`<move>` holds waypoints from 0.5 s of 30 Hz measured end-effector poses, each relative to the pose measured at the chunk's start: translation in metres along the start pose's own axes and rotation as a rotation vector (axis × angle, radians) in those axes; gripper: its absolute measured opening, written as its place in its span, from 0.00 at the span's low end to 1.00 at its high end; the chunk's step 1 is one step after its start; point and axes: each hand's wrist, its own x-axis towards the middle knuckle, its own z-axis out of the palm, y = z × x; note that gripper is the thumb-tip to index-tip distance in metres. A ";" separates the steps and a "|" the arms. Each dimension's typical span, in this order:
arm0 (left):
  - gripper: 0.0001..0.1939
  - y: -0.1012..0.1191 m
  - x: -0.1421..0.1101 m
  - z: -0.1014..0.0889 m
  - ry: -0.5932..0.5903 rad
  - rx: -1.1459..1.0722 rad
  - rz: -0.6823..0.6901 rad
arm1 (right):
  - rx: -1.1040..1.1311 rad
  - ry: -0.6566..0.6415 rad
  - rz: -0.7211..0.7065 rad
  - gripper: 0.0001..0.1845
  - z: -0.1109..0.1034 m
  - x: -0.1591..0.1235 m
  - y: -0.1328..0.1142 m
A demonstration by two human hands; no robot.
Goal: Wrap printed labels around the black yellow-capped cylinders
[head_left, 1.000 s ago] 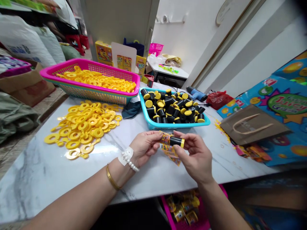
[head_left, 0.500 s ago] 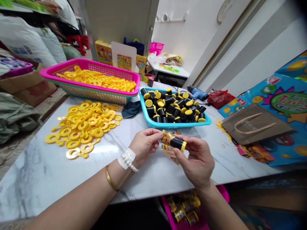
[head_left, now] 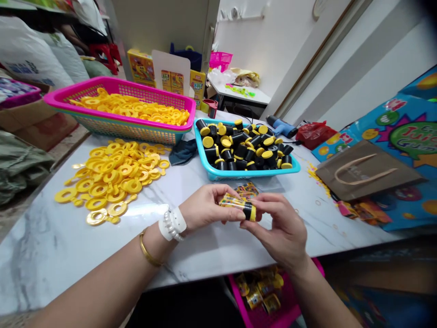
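Note:
Between my two hands is a small black canister (head_left: 248, 211) with a yellow end cap, lying sideways. A printed plastic sleeve (head_left: 229, 200) covers much of its left part. My left hand (head_left: 205, 205) pinches the sleeved part, thumb in front. Fingers of my right hand (head_left: 282, 225) close around the capped end. Just behind them a pile of printed sleeves (head_left: 247, 189) lies on the table. Beyond that, a blue basket (head_left: 218, 174) holds many black canisters with yellow caps (head_left: 241, 150). Part of the canister is hidden by my fingers.
Yellow ring-shaped plastic pieces (head_left: 109, 175) are heaped at left, before a pink basket (head_left: 119, 84) of similar pieces. Below the table edge, a pink bin (head_left: 246, 314) holds sleeved canisters. A blue heat gun (head_left: 282, 127), red bag (head_left: 314, 134) and brown paper bag (head_left: 365, 171) stand right.
The sleeve, earlier held beside the canister's bare end, now covers much of it. My left hand has moved from the sleeve's edge to grip the covered canister. The view has shifted slightly.

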 end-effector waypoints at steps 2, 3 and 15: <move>0.25 -0.006 0.003 0.002 0.008 -0.010 -0.019 | -0.011 -0.058 -0.002 0.19 0.003 0.001 0.004; 0.26 -0.009 0.004 0.003 0.019 -0.019 -0.025 | -0.007 -0.072 0.011 0.17 0.006 0.001 0.005; 0.24 -0.004 0.003 0.002 0.074 -0.019 -0.059 | -0.008 -0.101 0.103 0.24 -0.006 -0.007 0.004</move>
